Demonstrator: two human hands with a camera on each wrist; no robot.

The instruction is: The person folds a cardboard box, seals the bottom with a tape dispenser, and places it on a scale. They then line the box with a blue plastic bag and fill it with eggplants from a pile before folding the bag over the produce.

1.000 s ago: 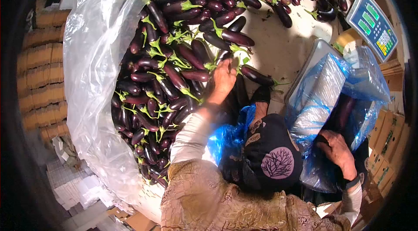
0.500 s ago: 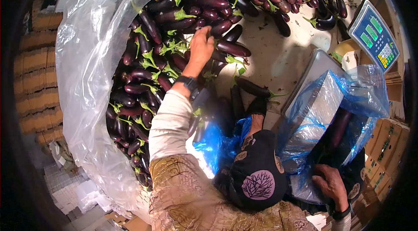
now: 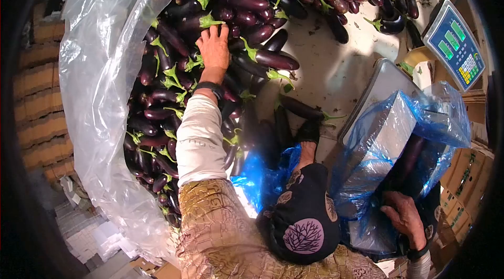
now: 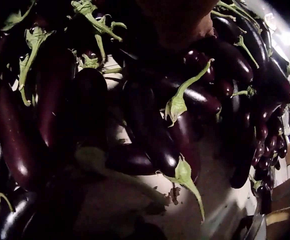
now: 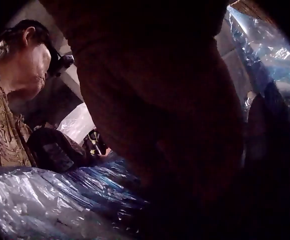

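Observation:
My left hand (image 3: 214,54) reaches into a heap of dark purple eggplants (image 3: 247,1) in the head view, its spread fingers touching those near a green stem. In the left wrist view, part of this hand (image 4: 182,25) shows dark above the eggplants (image 4: 150,130); its fingertips are hidden. Loosely bent, my right hand (image 3: 404,216) rests at the near edge of a box lined with blue clear plastic (image 3: 370,174), with long dark eggplants (image 3: 409,158) inside. The right wrist view shows this hand (image 5: 155,100) as a large dark shape beside the plastic (image 5: 50,200).
A scale display (image 3: 454,42) stands at upper right, near a metal platform (image 3: 375,90). Clear sheeting (image 3: 105,74) borders the heap's left side. Blue plastic (image 3: 257,174) lies beside black cloth with a tree print (image 3: 303,236). Stacked cartons (image 3: 42,95) stand far left.
My left hand has moved left and up across the heap, its fingers now spread over the eggplants. My right hand has stayed beside the lined box. The head view has shifted slightly.

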